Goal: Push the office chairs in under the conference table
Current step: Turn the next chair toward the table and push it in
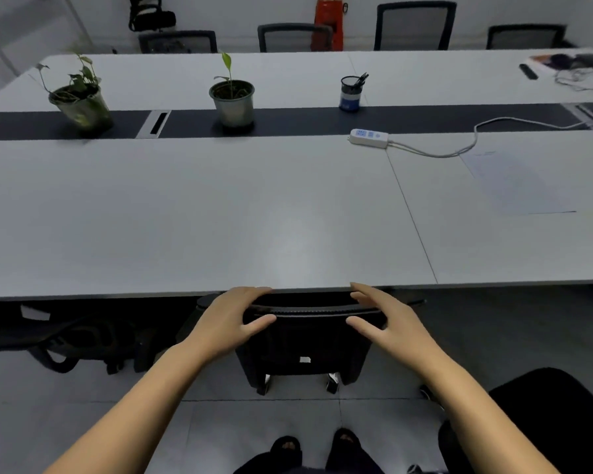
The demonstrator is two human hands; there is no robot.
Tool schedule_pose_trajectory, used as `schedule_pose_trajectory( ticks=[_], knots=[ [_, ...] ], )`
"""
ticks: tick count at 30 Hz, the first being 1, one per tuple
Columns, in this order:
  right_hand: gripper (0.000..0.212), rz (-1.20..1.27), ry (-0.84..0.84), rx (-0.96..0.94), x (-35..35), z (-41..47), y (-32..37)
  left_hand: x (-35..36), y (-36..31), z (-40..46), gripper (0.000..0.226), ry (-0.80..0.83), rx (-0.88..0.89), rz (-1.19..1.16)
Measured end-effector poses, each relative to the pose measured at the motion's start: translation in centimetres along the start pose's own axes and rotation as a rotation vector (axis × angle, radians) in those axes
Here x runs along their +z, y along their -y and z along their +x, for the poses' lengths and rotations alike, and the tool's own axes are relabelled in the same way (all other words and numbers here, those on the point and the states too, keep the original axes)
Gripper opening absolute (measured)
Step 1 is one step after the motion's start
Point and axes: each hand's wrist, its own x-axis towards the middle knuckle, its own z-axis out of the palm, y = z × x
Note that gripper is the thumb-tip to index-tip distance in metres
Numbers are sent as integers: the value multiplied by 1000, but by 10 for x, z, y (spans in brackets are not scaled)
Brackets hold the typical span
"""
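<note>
A black office chair [305, 340] stands right in front of me, its backrest top close against the near edge of the long white conference table [220, 217]. My left hand [231, 319] lies at the left end of the backrest top, fingers straight over it and thumb spread below. My right hand [384, 319] is at the right end, fingers straight and thumb apart; whether it touches the backrest is unclear. Another black chair [69, 336] sits tucked under the table at the left. A third black chair [541, 415] stands out on the floor at the lower right.
On the table are two potted plants [79, 100] [233, 100], a pen cup [351, 92], a white power strip [368, 136] with its cable, and a paper sheet [517, 183]. Several chairs [415, 25] line the far side. My feet [315, 446] stand on the grey tile floor.
</note>
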Motion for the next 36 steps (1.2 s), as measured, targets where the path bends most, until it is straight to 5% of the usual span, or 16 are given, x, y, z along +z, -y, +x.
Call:
schedule_pose_trajectory(
  ticks=[6, 12, 25, 36],
  knots=[
    [50, 401, -235, 99, 40, -75, 18, -1, -11, -66, 43, -178, -46, -440],
    [52, 616, -468, 251, 73, -143, 27, 9, -28, -108, 42, -196, -49, -717],
    [54, 533, -941, 444, 85, -263, 24, 53, -102, -118, 39, 174, 212, -739],
    [51, 502, -1314, 656, 104, -499, 4, 165, -234, -240, 39, 539, 436, -677]
  ],
)
